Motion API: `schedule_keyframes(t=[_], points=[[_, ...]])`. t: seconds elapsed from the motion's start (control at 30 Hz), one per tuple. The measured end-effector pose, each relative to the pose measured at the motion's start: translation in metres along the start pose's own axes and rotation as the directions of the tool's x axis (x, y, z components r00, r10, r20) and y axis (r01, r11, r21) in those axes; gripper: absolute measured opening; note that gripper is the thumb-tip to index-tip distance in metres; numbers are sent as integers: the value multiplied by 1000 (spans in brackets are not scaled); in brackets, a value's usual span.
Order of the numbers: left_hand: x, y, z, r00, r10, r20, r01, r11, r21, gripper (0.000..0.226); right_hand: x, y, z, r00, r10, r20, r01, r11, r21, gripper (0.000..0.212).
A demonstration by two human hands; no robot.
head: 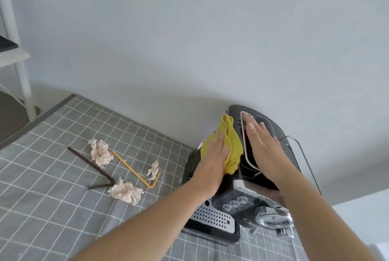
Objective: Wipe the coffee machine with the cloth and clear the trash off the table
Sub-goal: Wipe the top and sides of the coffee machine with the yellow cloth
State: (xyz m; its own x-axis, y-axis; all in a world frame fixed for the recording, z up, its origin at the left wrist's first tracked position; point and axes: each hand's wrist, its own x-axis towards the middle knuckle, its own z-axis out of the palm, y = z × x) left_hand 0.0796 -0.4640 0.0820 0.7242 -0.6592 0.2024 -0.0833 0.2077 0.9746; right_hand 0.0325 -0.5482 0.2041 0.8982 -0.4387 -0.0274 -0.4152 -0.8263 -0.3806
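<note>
We press a yellow cloth (228, 145) flat against the left side of the black and chrome coffee machine (248, 204) with our left hand (212, 155), fingers extended rather than curled, so the grip is released and the palm pins the cloth. Our right hand (263, 149) lies flat and released on the machine's dark top. The machine stands at the right of the table (42, 208), against the wall. Left of it, on the grey checked tablecloth, lie three crumpled paper wads (100, 152), (126, 193), (153, 169), a bent dark brown straw (92, 166) and a bent yellow straw (134, 171).
</note>
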Motion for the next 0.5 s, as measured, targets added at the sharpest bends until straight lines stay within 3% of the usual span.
schedule_keyframes(t=[0.13,0.33,0.5], points=[[-65,4,12,992,126,3,-126,992,15,55,0,0,2,1000,8,10,-8,999,-44,49],[33,10,-6,999,-16,37,11,992,122,59,-2,-1,2,1000,6,-11,-7,997,-77,49],[-78,11,19,992,130,6,-130,990,58,55,-1,1,2,1000,5,-7,-6,996,-89,50]])
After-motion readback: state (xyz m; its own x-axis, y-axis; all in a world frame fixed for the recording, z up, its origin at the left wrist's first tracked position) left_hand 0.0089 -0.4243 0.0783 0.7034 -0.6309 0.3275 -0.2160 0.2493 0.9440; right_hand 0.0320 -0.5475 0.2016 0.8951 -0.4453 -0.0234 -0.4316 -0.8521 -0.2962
